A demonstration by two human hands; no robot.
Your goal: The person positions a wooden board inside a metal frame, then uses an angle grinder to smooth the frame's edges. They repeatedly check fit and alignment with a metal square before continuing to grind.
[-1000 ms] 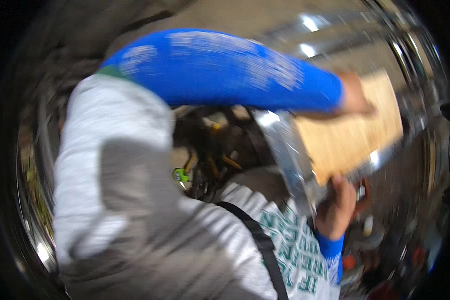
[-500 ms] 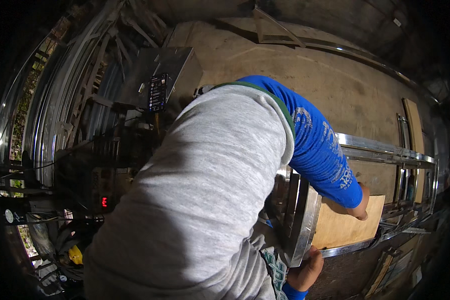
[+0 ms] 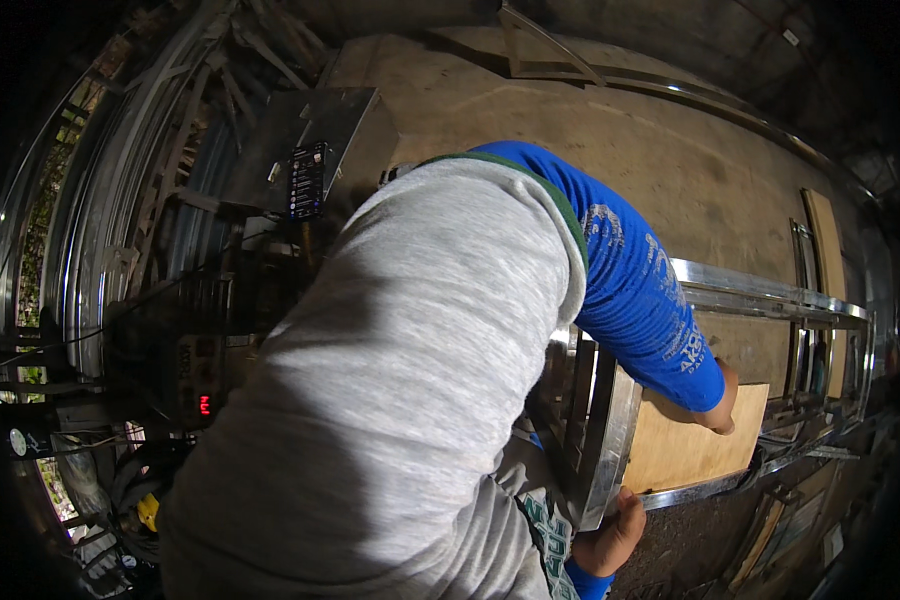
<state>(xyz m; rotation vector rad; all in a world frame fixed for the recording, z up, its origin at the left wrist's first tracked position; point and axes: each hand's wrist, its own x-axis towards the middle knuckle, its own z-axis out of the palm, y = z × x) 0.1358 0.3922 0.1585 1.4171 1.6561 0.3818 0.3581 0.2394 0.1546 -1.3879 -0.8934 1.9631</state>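
Compared with half a second ago, little differs: view slightly wider, same pose. Steel frame (image 3: pixel 610 440) stands on edge, plywood panel (image 3: pixel 685 445) set inside it. Left hand (image 3: pixel 722 405) presses flat on panel's top edge, fingers mostly hidden. Right hand (image 3: pixel 610 535) is curled around frame's lower corner.

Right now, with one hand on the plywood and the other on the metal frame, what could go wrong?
1. The plywood panel sits only partly in the shiny metal frame; the hand at its upper edge could be pinched if it slides.
2. The lower hand grips the frame's bottom corner, where a sharp metal edge might cut.
3. The person's grey-sleeved shoulder blocks much of the view, so placement may be misjudged.
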